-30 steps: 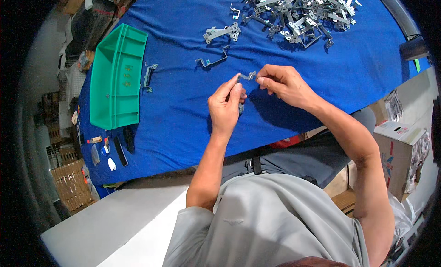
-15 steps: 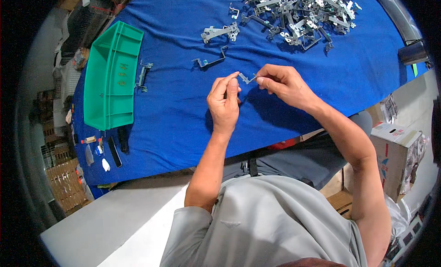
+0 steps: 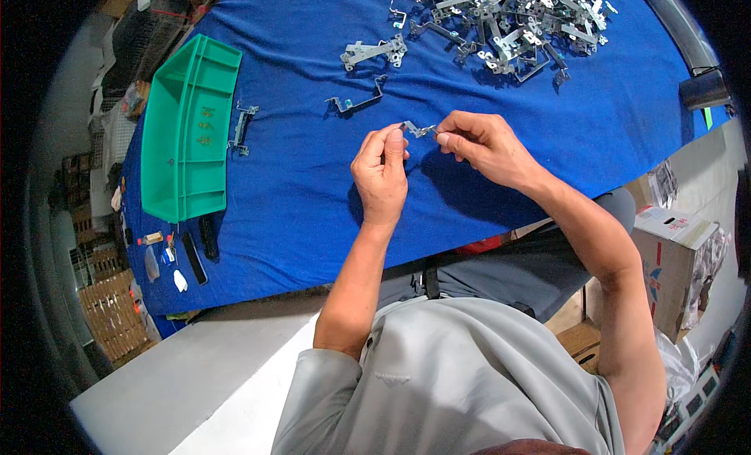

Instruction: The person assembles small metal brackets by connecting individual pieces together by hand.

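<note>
Between my two hands is a small bent metal bracket (image 3: pixel 416 129), silvery and thin. My left hand (image 3: pixel 382 170) pinches one end of it between thumb and fingers. The other end sits at the fingertips of my right hand (image 3: pixel 483 144), thumb and forefinger pressed together. Just beyond them a long bracket with upturned ends (image 3: pixel 358 104) lies on the blue cloth (image 3: pixel 297 212). Farther off is a flat bracket with holes (image 3: pixel 371 53). At the far right lies a heap of metal brackets (image 3: pixel 508 25).
A green plastic bin (image 3: pixel 167 142) stands at the left, with one metal bracket (image 3: pixel 242 130) beside it. Near the left edge lie a black phone-like slab (image 3: pixel 195 258) and several small items. A cardboard box (image 3: pixel 661 259) is on the floor at the right.
The small bracket has turned a little between my fingers. My left hand tilts slightly; my right hand keeps its place.
</note>
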The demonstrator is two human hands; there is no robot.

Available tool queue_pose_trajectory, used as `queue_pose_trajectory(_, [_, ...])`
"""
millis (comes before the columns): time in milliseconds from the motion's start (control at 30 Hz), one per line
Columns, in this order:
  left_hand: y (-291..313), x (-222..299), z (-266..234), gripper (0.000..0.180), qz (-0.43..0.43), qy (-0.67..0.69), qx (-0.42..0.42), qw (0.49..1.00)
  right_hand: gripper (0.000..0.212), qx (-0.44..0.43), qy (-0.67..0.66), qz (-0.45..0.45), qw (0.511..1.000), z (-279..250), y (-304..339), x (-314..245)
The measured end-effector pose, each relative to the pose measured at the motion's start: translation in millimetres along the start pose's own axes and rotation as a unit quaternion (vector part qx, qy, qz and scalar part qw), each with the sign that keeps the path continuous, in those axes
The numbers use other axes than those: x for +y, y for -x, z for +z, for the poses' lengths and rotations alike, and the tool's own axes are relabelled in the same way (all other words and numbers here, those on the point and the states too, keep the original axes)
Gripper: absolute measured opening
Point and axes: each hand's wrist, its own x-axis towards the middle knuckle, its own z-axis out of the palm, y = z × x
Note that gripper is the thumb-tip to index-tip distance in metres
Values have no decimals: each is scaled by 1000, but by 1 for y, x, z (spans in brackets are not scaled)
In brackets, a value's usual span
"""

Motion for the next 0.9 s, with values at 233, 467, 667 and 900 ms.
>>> queue_pose_trajectory(233, [-2,1,-4,17,117,-18,-18,993,13,16,101,-39,994,-4,-3,10])
queue_pose_trajectory(467, [-1,8,-4,16,125,-20,-46,991,18,0,-108,-1,994,-3,-7,17])
queue_pose_trajectory(667, [-1,9,-5,16,146,-23,-79,986,20,-40,-76,23,996,-7,-9,15])
queue_pose_trajectory(900, [2,10,-5,16,144,-35,-28,989,19,57,-70,74,993,-10,-9,6])
